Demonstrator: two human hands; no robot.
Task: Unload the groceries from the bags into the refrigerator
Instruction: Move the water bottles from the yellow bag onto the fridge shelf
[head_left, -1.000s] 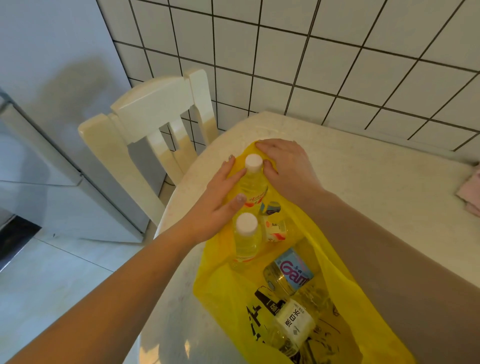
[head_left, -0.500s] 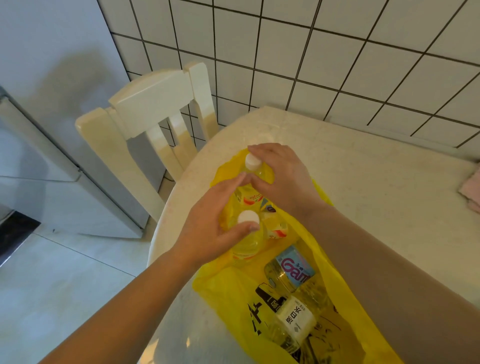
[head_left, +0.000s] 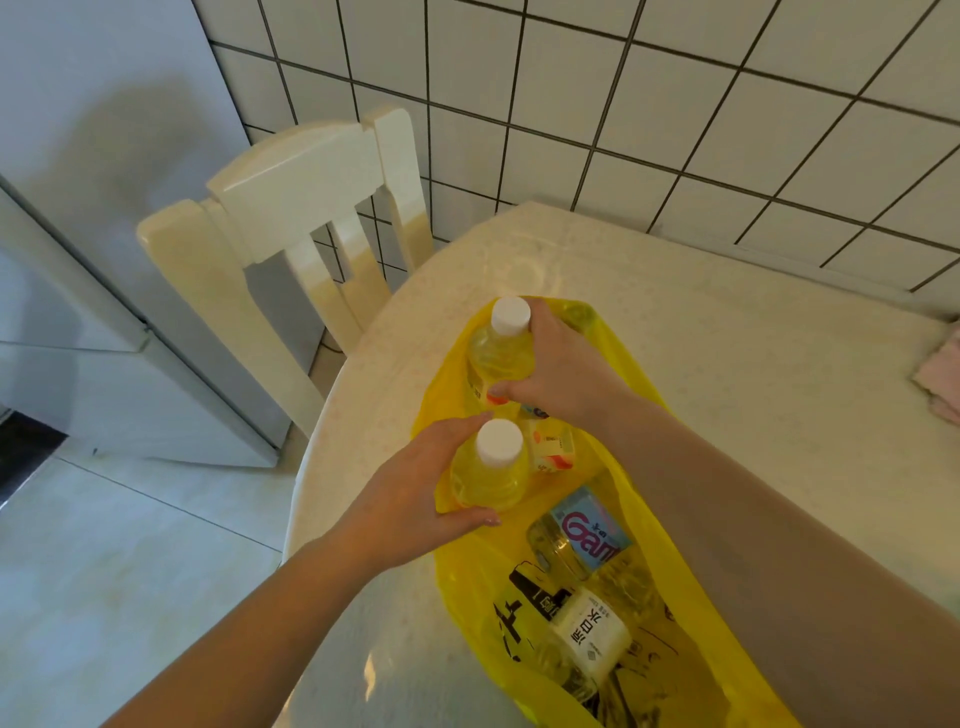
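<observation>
Lowest in the frame, inside the yellow bag (head_left: 691, 613) lying on the bench (head_left: 727, 395), two more bottles lie on their sides: one with a white label (head_left: 587, 636) and, just above it, one with a blue and pink label (head_left: 584, 532). Neither hand touches these.

A little higher, near the centre, the left hand (head_left: 410, 506) is wrapped around the nearer bottle (head_left: 491, 475), fingers curled under its shoulder and thumb along the lower side. The bottle stands nearly upright, its white cap toward the camera, so its long axis runs straight up out of the bag mouth. Beside it, to the right, sit small cartons (head_left: 553, 449), partly hidden.

Farther up, the right hand (head_left: 561, 374) grips the farther bottle (head_left: 501, 353) from its right side, thumb across the front just above the label. It also stands cap up, at the far end of the bag. Each hand already has its own bottle, so the lift is a straight pull upward, then a carry toward the refrigerator (head_left: 78, 270) at the left edge, past the chair (head_left: 291, 218).

Compared with half a second ago, the left hand has dropped from the cap to the body of its bottle, and the right hand has closed more fully round the far one.
</observation>
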